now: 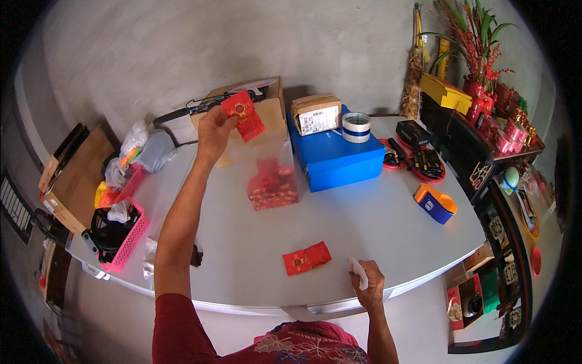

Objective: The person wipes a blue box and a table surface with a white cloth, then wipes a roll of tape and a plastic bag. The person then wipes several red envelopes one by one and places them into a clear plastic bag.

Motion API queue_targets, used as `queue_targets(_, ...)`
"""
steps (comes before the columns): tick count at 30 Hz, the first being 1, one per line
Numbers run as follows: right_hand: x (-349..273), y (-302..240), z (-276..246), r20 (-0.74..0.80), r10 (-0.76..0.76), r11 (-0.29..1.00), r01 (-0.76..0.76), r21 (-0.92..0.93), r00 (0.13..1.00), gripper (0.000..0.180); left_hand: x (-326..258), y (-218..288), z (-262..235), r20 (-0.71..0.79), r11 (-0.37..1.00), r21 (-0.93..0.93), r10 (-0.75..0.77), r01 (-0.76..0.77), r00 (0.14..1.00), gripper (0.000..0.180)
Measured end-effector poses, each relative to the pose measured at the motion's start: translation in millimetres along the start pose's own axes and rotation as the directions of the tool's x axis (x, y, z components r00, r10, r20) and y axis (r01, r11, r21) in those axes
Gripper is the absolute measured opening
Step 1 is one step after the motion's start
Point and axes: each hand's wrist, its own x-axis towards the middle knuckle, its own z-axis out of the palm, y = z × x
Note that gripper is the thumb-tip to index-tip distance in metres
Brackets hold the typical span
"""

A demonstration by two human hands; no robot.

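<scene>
My left hand [215, 133] is raised over the far part of the table, its thumb and fingers closed on the edge of a red sachet [244, 115] with a dark round emblem. Beyond and below it stands a clear plastic bag [280, 156] with several red sachets [273, 191] in its bottom part. A second red sachet [307, 258] lies flat near the table's front edge. Just right of that sachet, my right hand [370, 285] grips a folded white piece [357, 273], thin like tissue or film; its exact kind is unclear.
On the grey table [242, 261] stand a blue box [339, 158], a small carton [316, 114] and tape rolls [356, 128]. A blue-orange strap [434, 203] sits at right. Pink baskets [128, 246] and a large cardboard box [85, 176] are at left. Behind my left forearm lies a silvery pouch [150, 257].
</scene>
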Motion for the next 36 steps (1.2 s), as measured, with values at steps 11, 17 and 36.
queue_targets(11,-2,-2,2,-0.026,0.011,0.999,-0.009,0.043,1.000,0.023,-5,-14,-8,0.081,0.982,-0.167,-0.073,0.086,0.994,0.026)
queue_targets(17,-2,-3,3,-0.049,-0.026,1.000,0.025,-0.014,0.998,0.024,-1,-22,-24,0.174,0.982,0.188,-0.030,-0.004,0.984,0.027)
queue_targets(36,-2,-6,5,-0.062,-0.072,0.996,0.068,-0.064,0.996,0.026,-27,-23,-21,0.037,0.908,0.382,0.169,-0.171,0.985,0.022)
